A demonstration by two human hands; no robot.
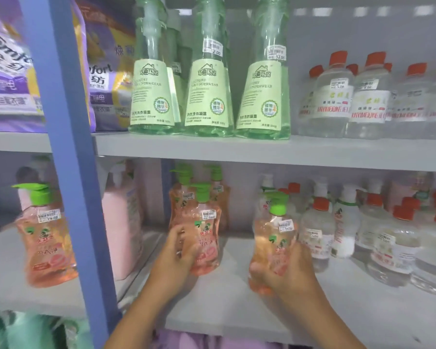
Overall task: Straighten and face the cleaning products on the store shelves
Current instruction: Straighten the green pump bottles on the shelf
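Left hand [176, 250] and right hand [285, 270] each clasp a clear plastic pump bottle of orange liquid [207, 238], probably heavy and slick, best gripped low around the body.

- A shop: grey shelves [262, 149] on a blue upright [68, 147] carry rows of the same goods.
- Green bottles [207, 79] stand three abreast, with white price stickers [212, 47] on two of them.
- Clear bottles [337, 102] with red caps, also priced, sit beside them.
- Peach pump bottles [48, 238] and purple softener bags [106, 79] fill the other bays.
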